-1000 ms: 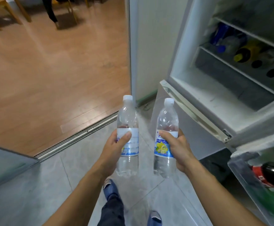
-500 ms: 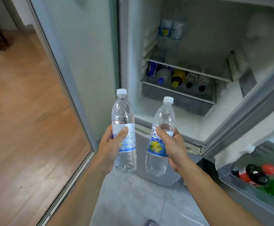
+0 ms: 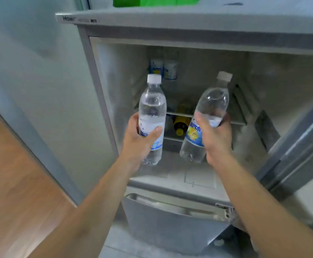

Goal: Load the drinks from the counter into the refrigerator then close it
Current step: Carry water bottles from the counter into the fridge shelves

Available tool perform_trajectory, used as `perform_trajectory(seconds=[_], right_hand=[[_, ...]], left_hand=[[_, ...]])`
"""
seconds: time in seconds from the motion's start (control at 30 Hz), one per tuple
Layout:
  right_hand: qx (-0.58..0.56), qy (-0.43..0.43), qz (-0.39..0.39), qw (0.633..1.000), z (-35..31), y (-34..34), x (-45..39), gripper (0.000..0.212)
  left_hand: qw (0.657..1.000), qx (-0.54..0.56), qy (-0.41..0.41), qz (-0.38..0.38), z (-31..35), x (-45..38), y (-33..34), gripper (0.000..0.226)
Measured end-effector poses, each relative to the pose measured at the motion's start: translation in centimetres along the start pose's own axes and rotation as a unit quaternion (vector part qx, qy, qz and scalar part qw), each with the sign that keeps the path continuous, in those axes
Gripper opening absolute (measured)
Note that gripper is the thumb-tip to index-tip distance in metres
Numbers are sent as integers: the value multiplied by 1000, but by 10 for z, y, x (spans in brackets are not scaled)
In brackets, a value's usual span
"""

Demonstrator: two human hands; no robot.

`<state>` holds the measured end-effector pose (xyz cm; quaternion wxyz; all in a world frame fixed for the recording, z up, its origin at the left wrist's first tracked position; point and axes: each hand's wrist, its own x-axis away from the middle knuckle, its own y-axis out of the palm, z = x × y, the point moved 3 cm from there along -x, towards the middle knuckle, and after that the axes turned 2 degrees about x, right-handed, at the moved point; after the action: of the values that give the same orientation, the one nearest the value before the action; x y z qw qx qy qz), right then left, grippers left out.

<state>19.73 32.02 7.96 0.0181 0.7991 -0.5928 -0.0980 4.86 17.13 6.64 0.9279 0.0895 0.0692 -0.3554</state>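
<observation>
My left hand (image 3: 139, 144) grasps one water bottle (image 3: 152, 116), my right hand (image 3: 217, 138) another bottle (image 3: 206, 118), both before the open refrigerator (image 3: 114, 90). Some drinks (image 3: 179, 125) lie inside on the shelf; placing these and closing remain.

a warm brown wooden floor (image 3: 16, 192) is stretching away on the left, meeting a pale grey-green wall panel (image 3: 45, 86) with a grey frame edge. nearer, pale grey floor tiles (image 3: 118, 243) are showing at the bottom. soft, even light is filling the room.
</observation>
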Motion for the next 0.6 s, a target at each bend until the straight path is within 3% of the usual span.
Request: perform_trajectory(seconds=[0.23,0.6], right_hand=[[69,-78,44,994,-20,24,-89,53],[94,-99,45,990,-19,46,-180,67]], left_hand=[[999,-8,25,18,14,-99,38,35],[998,-19,42,-43,0,-209,99,61]])
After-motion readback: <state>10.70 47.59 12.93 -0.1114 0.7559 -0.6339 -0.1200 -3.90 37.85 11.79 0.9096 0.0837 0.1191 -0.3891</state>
